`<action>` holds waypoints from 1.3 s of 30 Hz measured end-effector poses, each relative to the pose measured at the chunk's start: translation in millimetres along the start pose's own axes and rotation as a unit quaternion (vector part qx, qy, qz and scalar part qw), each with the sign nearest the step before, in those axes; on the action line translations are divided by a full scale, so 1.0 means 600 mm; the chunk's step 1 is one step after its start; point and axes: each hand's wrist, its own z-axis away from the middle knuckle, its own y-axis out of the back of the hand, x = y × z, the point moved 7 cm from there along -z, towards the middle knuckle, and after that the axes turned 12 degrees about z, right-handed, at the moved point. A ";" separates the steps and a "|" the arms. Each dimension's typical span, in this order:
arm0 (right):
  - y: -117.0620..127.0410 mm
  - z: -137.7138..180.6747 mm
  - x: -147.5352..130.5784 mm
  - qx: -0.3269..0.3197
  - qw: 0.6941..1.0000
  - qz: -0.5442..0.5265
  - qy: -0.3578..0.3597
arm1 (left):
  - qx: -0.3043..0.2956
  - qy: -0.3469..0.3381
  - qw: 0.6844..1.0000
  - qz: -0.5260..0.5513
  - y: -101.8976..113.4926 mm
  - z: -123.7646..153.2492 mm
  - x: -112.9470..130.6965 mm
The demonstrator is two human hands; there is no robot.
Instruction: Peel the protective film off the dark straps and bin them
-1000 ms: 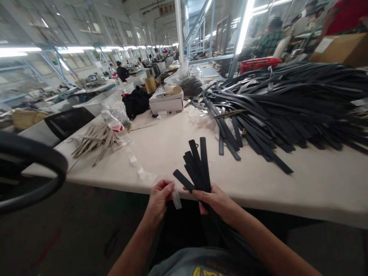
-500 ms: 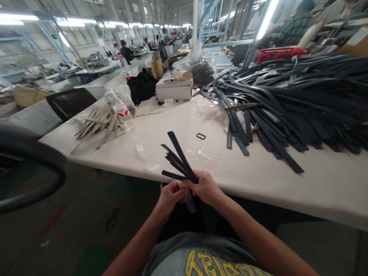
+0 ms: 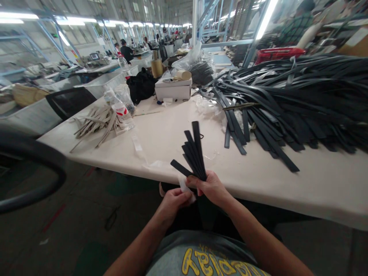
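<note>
My right hand (image 3: 211,186) is closed around the lower ends of several black straps (image 3: 194,151), which fan upward over the near edge of the table. Just left of it and lower, my left hand (image 3: 176,200) pinches a whitish translucent strip (image 3: 185,185), perhaps tape or thin plastic. That strip rises beside the bundle; whether it is stuck to the straps I cannot tell. Behind the strap tips, a small black ring (image 3: 202,136) lies on the table, mostly hidden.
A large heap of black straps (image 3: 287,103) covers the table's right side. On the left lie beige strips (image 3: 97,123) and a clear plastic bottle (image 3: 124,113). A white box (image 3: 173,90) and black bag (image 3: 141,85) stand behind. Clear tape (image 3: 137,144) lies on the tabletop (image 3: 161,132).
The strap bundle has moved right and turned more upright in my right hand. My left hand has come away from it, down a little, with the whitish strip now showing between them.
</note>
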 end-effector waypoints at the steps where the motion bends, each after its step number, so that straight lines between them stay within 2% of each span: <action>1: 0.010 0.013 0.003 -0.005 1.000 -0.001 -0.002 | 0.006 -0.009 1.000 0.024 -0.001 -0.002 0.003; 6: 0.049 0.100 0.040 -0.006 1.000 0.008 -0.028 | 0.037 -0.047 0.990 0.131 -0.012 -0.008 0.019; 11: 0.050 0.155 0.079 0.026 0.996 0.048 -0.072 | 0.072 -0.041 0.978 0.189 -0.026 -0.013 0.014; 19: 0.057 0.150 0.083 0.071 0.992 0.105 -0.006 | 0.079 -0.045 0.971 0.220 -0.051 -0.008 0.014; 23: 0.041 0.140 0.094 0.047 0.993 0.108 -0.005 | 0.081 -0.040 0.975 0.201 -0.055 -0.010 -0.002; 27: 0.036 0.122 0.085 0.021 0.996 0.089 0.003 | 0.070 -0.034 0.981 0.176 -0.060 -0.016 -0.024; 30: 0.052 0.132 0.085 -0.036 0.997 0.068 0.009 | 0.095 -0.057 0.974 0.196 -0.047 -0.018 -0.018; 32: 0.069 0.151 0.101 -0.067 0.996 0.050 -0.018 | 0.125 -0.082 0.965 0.216 -0.033 -0.017 -0.007; 34: 0.084 0.166 0.122 -0.066 0.995 0.046 -0.055 | 0.137 -0.088 0.961 0.222 -0.027 -0.014 -0.005; 36: 0.086 0.169 0.129 -0.050 0.994 0.063 -0.069 | 0.129 -0.070 0.965 0.218 -0.036 -0.010 -0.017; 39: 0.070 0.152 0.108 -0.034 0.993 0.102 -0.045 | 0.079 -0.035 0.978 0.191 -0.067 -0.002 -0.045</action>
